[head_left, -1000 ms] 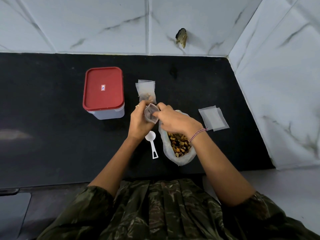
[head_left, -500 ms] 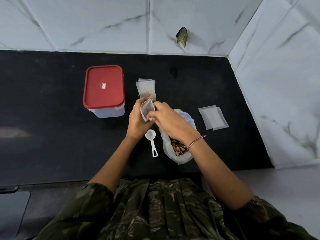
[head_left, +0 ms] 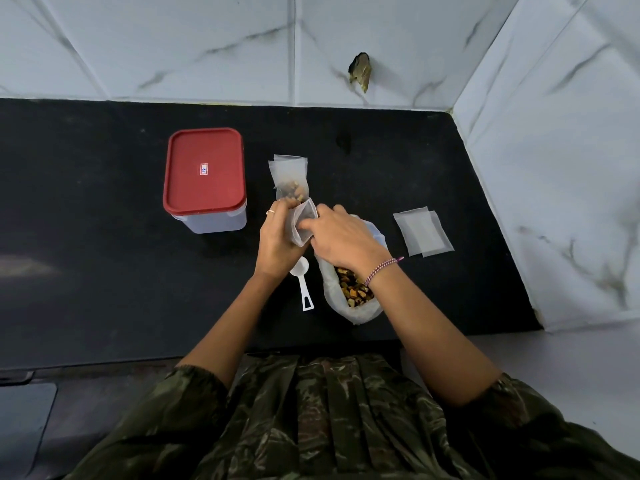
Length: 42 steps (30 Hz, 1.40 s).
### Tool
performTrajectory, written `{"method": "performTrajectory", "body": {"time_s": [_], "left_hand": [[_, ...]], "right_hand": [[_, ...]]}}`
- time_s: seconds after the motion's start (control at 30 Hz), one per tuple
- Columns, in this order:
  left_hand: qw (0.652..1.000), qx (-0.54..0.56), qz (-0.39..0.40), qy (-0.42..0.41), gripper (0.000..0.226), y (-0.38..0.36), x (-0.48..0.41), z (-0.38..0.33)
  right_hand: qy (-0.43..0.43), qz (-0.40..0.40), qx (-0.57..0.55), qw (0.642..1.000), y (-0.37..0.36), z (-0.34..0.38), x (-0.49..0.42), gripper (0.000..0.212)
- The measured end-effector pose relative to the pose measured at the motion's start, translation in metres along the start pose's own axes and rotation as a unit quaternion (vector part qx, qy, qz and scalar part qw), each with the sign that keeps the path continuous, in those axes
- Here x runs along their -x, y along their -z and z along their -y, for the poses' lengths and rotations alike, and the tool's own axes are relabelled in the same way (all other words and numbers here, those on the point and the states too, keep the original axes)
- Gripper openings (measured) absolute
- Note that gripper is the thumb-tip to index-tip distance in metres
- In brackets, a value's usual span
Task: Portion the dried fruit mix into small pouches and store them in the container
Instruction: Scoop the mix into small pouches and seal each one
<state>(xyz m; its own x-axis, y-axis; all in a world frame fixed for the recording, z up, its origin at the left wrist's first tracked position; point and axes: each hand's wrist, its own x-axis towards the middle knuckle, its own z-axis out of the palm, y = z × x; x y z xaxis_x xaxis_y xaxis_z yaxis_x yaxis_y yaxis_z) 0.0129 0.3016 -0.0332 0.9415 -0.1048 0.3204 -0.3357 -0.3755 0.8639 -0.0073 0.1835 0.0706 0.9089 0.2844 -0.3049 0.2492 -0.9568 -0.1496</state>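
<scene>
Black stone counter [head_left: 104, 271] runs back to a white marble-tiled wall [head_left: 207, 46], and we look down on it from the head camera, the only view we have.

Our left hand [head_left: 277, 242] is curled round a small clear pouch [head_left: 304, 221], holding it up off the counter. Our right hand [head_left: 341, 239] meets it from the other side, fingertips pinched on the near edge of the pouch. A second ago the pouch sat lower between our hands with its mouth spread round. Now it stands more upright and narrower, its sides drawn closer together. We take that as the filling being over for this portion and the closing under way. How much mix is inside we cannot tell.

The white scoop [head_left: 303, 284] lies on the counter just below our left hand, with nothing holding it. Beside it, under our right wrist, the big bag of dried fruit mix [head_left: 353, 292] sits open. Filled pouches [head_left: 289, 178] lie just beyond our hands. The empty pouches [head_left: 420, 232] wait well to the right. The container [head_left: 214, 221] stands to the left with its red lid [head_left: 205, 171] on, so by our reckoning storing has not begun.
</scene>
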Motion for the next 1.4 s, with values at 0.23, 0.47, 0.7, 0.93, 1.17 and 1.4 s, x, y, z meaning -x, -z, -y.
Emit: {"method": "performTrajectory", "body": {"time_s": [0.23,0.47,0.7,0.93,1.17,1.4], "left_hand": [[1.0,-0.014,-0.014,-0.005,0.043,-0.002,0.001,-0.002],[0.999,0.026,-0.016,0.026,0.041,0.001,0.005,0.0],[0.999,0.003,-0.049,0.011,0.04,0.005,0.005,-0.004],[0.998,-0.014,-0.065,0.016,0.043,0.015,0.015,0.007],[0.997,0.008,-0.069,0.034,0.045,0.017,0.034,0.013],[0.996,0.007,-0.067,0.051,0.044,0.02,0.042,0.011]], "right_hand": [[-0.028,-0.023,0.021,0.999,-0.004,0.015,0.001,0.039],[0.026,-0.08,-0.026,0.996,-0.002,0.018,0.005,0.042],[0.049,-0.075,-0.031,0.996,-0.001,0.003,0.01,0.054],[-0.008,-0.177,-0.227,0.958,0.001,-0.013,0.024,0.028],[-0.04,-0.13,-0.037,0.99,-0.064,0.01,0.02,0.025],[-0.036,-0.117,0.029,0.992,-0.095,0.023,0.013,0.029]]}}
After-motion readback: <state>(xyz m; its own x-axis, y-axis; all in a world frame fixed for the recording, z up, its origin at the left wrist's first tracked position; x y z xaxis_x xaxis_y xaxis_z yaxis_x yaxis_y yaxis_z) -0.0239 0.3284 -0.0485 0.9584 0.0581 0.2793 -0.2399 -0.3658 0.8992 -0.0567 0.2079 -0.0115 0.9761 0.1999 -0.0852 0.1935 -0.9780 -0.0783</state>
